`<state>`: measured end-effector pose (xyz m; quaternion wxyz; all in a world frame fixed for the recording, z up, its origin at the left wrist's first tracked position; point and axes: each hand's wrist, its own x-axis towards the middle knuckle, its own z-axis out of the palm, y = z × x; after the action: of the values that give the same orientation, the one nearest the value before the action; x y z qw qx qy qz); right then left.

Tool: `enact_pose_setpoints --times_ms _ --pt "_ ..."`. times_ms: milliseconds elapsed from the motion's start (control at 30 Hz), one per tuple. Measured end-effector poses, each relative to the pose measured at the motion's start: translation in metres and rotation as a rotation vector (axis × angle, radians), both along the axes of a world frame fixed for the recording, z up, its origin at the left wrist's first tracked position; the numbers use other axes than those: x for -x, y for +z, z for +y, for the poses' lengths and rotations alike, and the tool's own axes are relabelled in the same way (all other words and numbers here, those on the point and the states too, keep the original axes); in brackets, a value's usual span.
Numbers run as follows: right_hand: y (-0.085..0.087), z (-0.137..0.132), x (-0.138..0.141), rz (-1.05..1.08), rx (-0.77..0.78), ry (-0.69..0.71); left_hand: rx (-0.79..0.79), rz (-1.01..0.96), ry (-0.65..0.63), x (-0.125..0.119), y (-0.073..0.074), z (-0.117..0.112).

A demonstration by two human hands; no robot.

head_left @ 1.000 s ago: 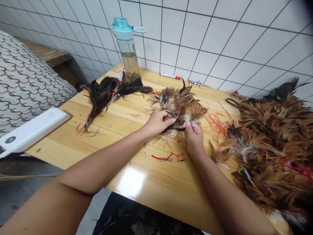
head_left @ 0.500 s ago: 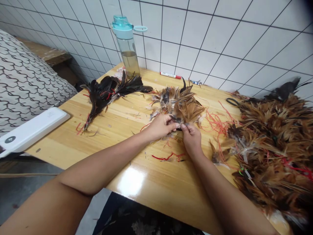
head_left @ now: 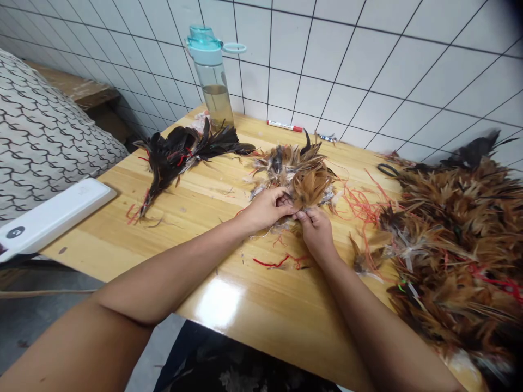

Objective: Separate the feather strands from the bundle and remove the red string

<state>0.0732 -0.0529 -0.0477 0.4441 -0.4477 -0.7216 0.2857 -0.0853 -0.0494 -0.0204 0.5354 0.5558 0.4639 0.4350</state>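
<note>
Both my hands meet at the middle of the wooden table (head_left: 245, 294). My left hand (head_left: 269, 209) is closed, its thumb and fingers pinching the base of a small bunch of brown feathers (head_left: 310, 186). Against it, my right hand (head_left: 316, 226) is closed too, thumb and forefinger pressed together at the same quill ends. Whatever fine strand may lie between the right fingertips is too small to make out. Right behind the held bunch lies a loose heap of brown and grey feathers (head_left: 281, 158). A short red string (head_left: 272, 263) rests in front of my hands.
Tied black feathers (head_left: 167, 158) lie to the left, before a water bottle (head_left: 214, 81). A red-and-white marker (head_left: 285, 126) is near the tiled wall (head_left: 327, 49). Tangled red strings (head_left: 363, 204) and a large brown feather pile (head_left: 457, 245) fill the right. A white device (head_left: 57, 215) juts over the left edge.
The brown feathers at my fingers now stand up in a narrower, rounder bunch, apart from the heap behind. My right hand has shifted slightly left, closer to my left fingertips.
</note>
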Motion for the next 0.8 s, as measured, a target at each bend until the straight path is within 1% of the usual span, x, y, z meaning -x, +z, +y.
enact_pose_setpoints --times_ms 100,200,300,400,500,633,733,800 --pt "0.000 0.000 0.000 -0.028 -0.003 -0.001 0.033 0.020 -0.051 0.001 0.003 -0.001" --pt "0.000 -0.001 0.001 -0.051 -0.003 -0.005 -0.057 0.119 -0.071 0.001 0.006 -0.003" --pt "0.000 -0.001 0.001 -0.095 0.002 -0.015 -0.168 0.200 -0.040 0.000 0.009 -0.006" --pt "-0.001 -0.002 0.001 -0.175 -0.003 -0.043 -0.213 0.268 -0.030 -0.003 0.009 -0.007" --pt "-0.004 -0.003 0.002 -0.275 -0.027 -0.104 -0.263 0.327 -0.012 -0.005 0.007 -0.008" --pt "-0.009 -0.005 0.003 -0.392 -0.067 -0.133 -0.349 0.429 0.067 -0.008 0.002 -0.010" --pt "-0.010 -0.006 0.004 -0.361 -0.087 -0.115 -0.367 0.453 0.105 -0.009 0.000 -0.011" --pt "-0.007 -0.007 0.005 -0.300 -0.087 -0.075 -0.311 0.410 0.128 -0.010 -0.002 -0.010"
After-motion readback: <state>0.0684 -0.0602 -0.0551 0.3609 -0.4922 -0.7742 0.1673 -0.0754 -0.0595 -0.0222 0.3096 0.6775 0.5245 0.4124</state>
